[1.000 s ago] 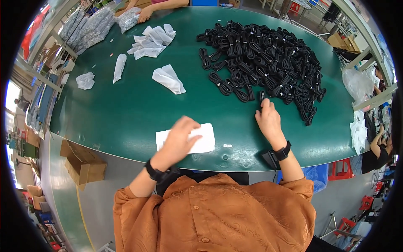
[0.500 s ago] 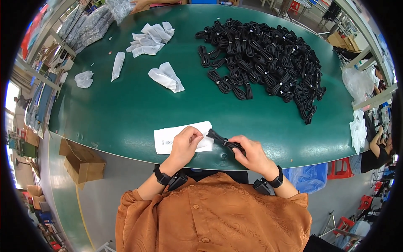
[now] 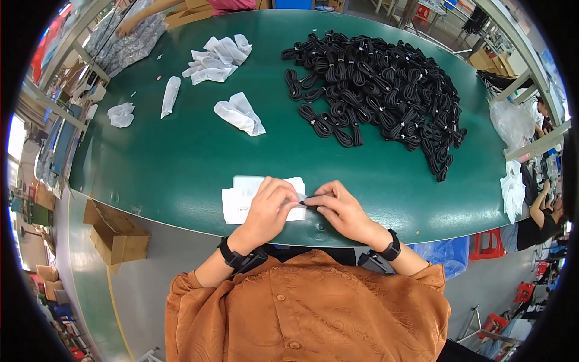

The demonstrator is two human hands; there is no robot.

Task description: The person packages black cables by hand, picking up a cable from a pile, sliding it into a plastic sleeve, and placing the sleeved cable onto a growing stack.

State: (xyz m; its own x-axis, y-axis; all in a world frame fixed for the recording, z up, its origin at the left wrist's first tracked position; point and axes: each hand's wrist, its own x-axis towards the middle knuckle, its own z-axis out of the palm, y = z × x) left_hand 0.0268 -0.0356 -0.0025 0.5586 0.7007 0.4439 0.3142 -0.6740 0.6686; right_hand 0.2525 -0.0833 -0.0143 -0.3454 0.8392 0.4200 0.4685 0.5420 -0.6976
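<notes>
At the near edge of the table, flat white bags (image 3: 234, 207) lie in a small stack. My left hand (image 3: 268, 210) is over their right part, its fingers pinched at the raised edge of the top bag. Beside it, my right hand (image 3: 345, 211) grips a bundled black cable (image 3: 310, 202), mostly hidden by the fingers. The cable's end meets the bag's edge between both hands; how far it reaches inside cannot be seen.
A large heap of bundled black cables (image 3: 374, 84) covers the back right of the green table (image 3: 181, 163). White packets (image 3: 218, 58) lie at the back left, with a single white packet (image 3: 240, 114) nearer. Another person's arm (image 3: 148, 17) reaches over clear plastic bags (image 3: 129, 45).
My right hand has moved left, bringing the cable's end to the bag by my left fingers. The top bag's edge has lifted. The other person's arm has shifted left over the plastic bags.
</notes>
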